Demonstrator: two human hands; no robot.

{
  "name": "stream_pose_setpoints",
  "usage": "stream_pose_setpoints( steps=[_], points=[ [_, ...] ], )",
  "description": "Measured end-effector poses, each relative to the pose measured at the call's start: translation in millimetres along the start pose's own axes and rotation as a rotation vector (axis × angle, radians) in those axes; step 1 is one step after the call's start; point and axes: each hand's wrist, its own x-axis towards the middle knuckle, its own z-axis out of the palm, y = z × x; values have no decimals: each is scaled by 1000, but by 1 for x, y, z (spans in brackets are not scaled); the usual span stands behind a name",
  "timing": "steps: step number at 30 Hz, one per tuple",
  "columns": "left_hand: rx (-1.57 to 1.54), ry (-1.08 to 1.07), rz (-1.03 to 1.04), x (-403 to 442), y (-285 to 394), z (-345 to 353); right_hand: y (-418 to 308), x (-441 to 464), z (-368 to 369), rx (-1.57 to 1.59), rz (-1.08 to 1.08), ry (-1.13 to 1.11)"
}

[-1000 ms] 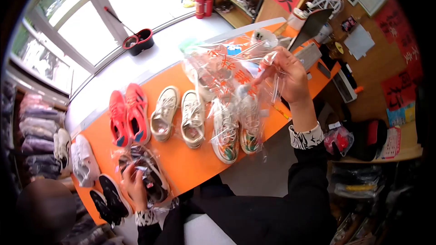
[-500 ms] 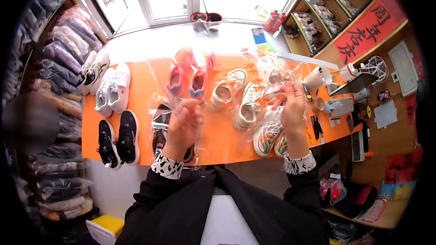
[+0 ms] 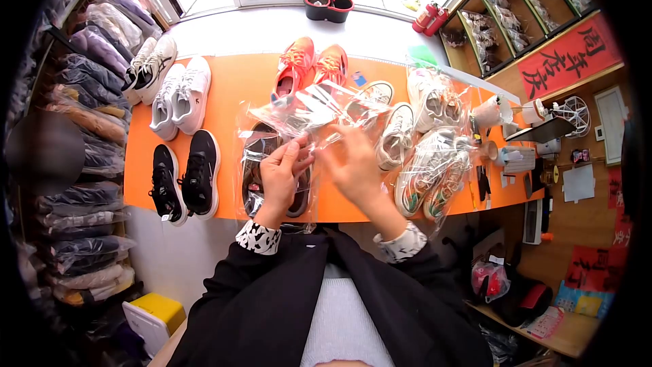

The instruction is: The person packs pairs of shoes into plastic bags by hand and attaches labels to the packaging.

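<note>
A clear plastic bag (image 3: 314,110) stretches across the middle of the orange table, above the shoes. My left hand (image 3: 282,171) is closed, its fingers pinching the bag's near edge. Close to its fingertips, my right hand (image 3: 354,168) is smeared by motion, so its grip does not show. Under my left hand lies a pair of dark shoes (image 3: 257,160) in clear plastic. Beyond the bag stand coral-pink sneakers (image 3: 296,64). Right of the bag is a cream canvas shoe (image 3: 396,134), with its mate partly behind the film.
Wrapped patterned sneakers (image 3: 422,173) and wrapped white shoes (image 3: 428,98) occupy the table's right part. Black sneakers (image 3: 200,175) and white sneakers (image 3: 191,95) stand left. Bagged garments (image 3: 95,190) fill the left shelves. A mop bucket (image 3: 329,8) stands beyond the orange table (image 3: 227,112).
My right hand has moved left, close to my left hand. The plastic film between them, earlier stretched wide, is now gathered over the middle. The view has shifted slightly.
</note>
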Motion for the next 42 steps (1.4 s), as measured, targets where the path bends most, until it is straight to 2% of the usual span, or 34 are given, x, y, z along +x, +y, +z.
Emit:
stream_pose_setpoints(
  steps=[2, 4, 6, 9, 10, 12, 14, 17, 18, 20, 21, 23, 24, 26, 28, 30, 31, 33, 36, 37, 39, 40, 42],
  points=[
    [-164, -4, -20, -8, -2, 9, -13, -7, 23, 63, 21, -46],
    [-122, -16, -7, -8, -4, -3, -6, -9, 41, 402, 228, -117],
    [-82, -26, 4, -9, -7, -14, -3, -13, 49, 379, 205, -94],
    [97, -2, 6, -13, -14, -24, -2, -19, 56, 247, 130, -81],
    [367, -9, 210, -13, -11, -23, 0, -17, 54, 252, 126, -86],
    [459, 74, 229, -17, -10, -36, 9, -12, 46, -30, 157, -82],
    [467, 181, 281, -16, -7, -52, 16, 1, 26, -198, 295, -91],
    [1013, 314, 297, -16, 2, -92, 13, 20, -5, -271, 276, 132],
    [1018, 337, 300, -18, -1, -103, 5, 23, -10, -245, 280, 165],
    [1668, 368, 223, -23, 5, -110, -15, 21, -8, -205, 178, 154],
    [1826, 332, 235, -28, 7, -109, -26, 16, -3, -239, 31, 150],
    [1639, 266, 377, -40, 29, -74, -51, 5, 13, -175, -22, 78],
    [1370, 191, 502, -48, 37, -55, -60, 1, 20, -124, -64, 13],
    [1117, -69, 706, -50, 50, -25, -66, -5, 35, -59, -153, -7],
    [1038, -91, 692, -32, 30, -28, -69, -7, 40, 6, -243, -21],
    [1130, -376, 658, 0, 12, -45, -68, -9, 38, -1, -217, -92],
    [1132, -365, 662, 11, 7, -48, -72, -11, 38, 5, -226, -95],
    [1410, -302, 718, 28, 1, -48, -79, -17, 36, 58, -284, -205],
    [1292, -373, 599, 35, 29, -17, -101, -23, 32, 122, -347, -318],
    [1206, -230, 835, 36, 28, -5, -107, -25, 32, 170, -376, -285],
    [1383, -137, 1089, 25, 63, 15, -118, -23, 26, 162, -408, -279],
    [1386, -125, 1075, 35, 47, 5, -121, -25, 23, 150, -437, -277],
    [1394, -194, 609, 67, -7, -26, -109, -23, 34, 41, -396, -252]
  ],
)
